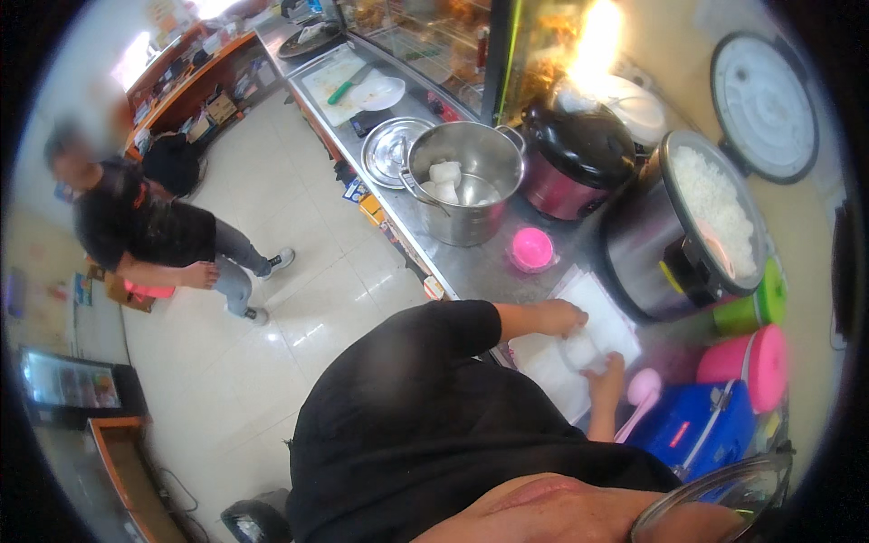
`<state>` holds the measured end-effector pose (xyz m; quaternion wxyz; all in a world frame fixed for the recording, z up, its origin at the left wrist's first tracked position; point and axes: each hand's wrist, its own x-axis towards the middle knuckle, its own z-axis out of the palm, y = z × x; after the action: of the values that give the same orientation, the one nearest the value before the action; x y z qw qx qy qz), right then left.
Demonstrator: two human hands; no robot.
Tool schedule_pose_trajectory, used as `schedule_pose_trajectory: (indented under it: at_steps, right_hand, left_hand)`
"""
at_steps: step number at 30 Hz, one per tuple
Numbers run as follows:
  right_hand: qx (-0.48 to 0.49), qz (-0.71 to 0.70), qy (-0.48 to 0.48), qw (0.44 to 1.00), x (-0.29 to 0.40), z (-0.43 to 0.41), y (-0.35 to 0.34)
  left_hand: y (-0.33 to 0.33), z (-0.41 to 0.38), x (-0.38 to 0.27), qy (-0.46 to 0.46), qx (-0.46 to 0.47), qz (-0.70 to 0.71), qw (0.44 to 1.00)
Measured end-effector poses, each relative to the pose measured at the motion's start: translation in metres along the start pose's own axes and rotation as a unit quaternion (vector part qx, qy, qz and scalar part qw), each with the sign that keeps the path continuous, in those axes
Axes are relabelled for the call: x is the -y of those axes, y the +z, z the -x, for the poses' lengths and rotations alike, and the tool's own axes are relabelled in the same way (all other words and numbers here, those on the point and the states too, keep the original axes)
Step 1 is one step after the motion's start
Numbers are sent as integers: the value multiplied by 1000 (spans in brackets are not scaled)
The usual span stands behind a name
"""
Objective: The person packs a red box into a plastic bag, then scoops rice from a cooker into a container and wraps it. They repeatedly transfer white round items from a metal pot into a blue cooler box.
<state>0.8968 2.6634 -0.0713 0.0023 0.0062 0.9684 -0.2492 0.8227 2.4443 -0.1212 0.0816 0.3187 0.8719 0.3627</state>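
Note:
On the counter before me lie stacked sheets of white wrapping paper (pixel 543 370). A pale, rounded white bundle (pixel 582 350), whose contents I cannot make out, rests on them. My left hand (pixel 562 317) has its fingers curled at the bundle's far-left edge. From the opposite side my right hand (pixel 605 380) takes hold of it between thumb and fingers. Beside my right wrist is a pink ladle (pixel 643 387). A pink bowl (pixel 532 249) stands past my left hand. Cooked white rice (pixel 713 203) fills the open large rice cooker (pixel 635 231), and a pale scoop lies in it.
A steel stockpot (pixel 461 224) holds several white packets (pixel 445 178), with its lid (pixel 387 153) alongside. Nearby are a closed cooker (pixel 577 149), a knife (pixel 349 83) on a cutting board, a blue box (pixel 699 421) and a pink container (pixel 736 370). A person (pixel 146 224) stands across the floor.

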Motion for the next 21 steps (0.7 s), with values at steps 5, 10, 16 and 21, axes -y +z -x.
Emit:
schedule_pose_trajectory:
  at_steps: [5, 10, 16, 21]
  right_hand:
    - [125, 28, 18, 992, -25, -38, 7]
    - [9, 27, -20, 999, -11, 14, 23]
    - [-95, 57, -185, 976, -18, 28, 60]
    - [-175, -40, -206, 962, 33, 13, 54]
  left_hand:
    - [-19, -21, -6, 27, 72, -186, 980]
    - [14, 1, -11, 83, 21, -268, 960]
    - [48, 21, -24, -83, -28, -103, 991]
    - [11, 23, -43, -291, -150, 471, 819]
